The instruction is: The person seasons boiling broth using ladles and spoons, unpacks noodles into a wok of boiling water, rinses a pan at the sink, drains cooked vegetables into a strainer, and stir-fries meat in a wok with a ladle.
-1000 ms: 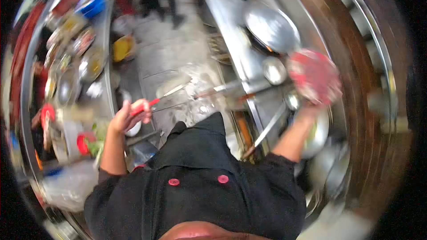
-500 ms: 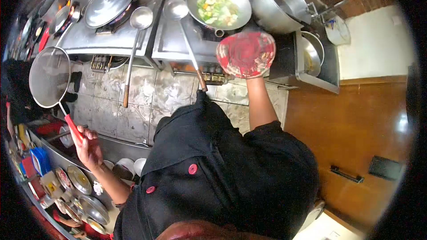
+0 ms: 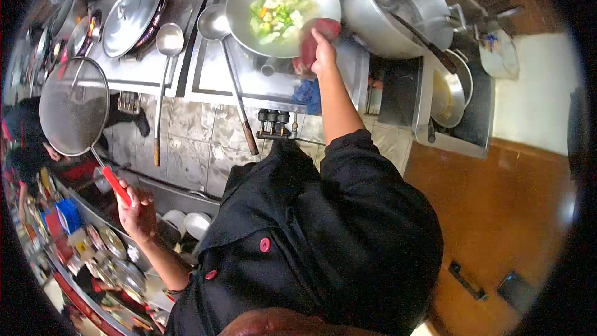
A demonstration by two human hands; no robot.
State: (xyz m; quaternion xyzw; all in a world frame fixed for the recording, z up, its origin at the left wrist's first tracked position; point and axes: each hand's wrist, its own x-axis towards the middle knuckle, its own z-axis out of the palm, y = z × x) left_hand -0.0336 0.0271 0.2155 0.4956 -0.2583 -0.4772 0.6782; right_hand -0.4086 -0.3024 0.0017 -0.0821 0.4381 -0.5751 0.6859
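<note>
My left hand (image 3: pixel 137 213) grips the red handle of a round mesh strainer (image 3: pixel 74 107), held up at the left. With my right hand (image 3: pixel 324 56) I hold a red patterned cloth pad (image 3: pixel 319 32) against the near right rim of a wok (image 3: pixel 241 9). The pad hides the rim there. Inside the wok lie chopped vegetables (image 3: pixel 277 17), green, white and orange. A ladle (image 3: pixel 229 68) rests beside the wok, its wooden handle over the stove's front edge. A blue cloth (image 3: pixel 306 95) lies below the pad.
A large pot (image 3: pixel 398 9) stands right of the wok. Further right, pans (image 3: pixel 449 96) sit in a metal basin. A second ladle (image 3: pixel 163 81) and a lidded pan (image 3: pixel 132 17) are at the left. Behind my left hand are dishes (image 3: pixel 113 242) and another person (image 3: pixel 28 137).
The view has swung from the aisle to the stove. The pad, earlier flat over my right hand, has moved to the wok's rim and is folded. My left hand still holds the strainer.
</note>
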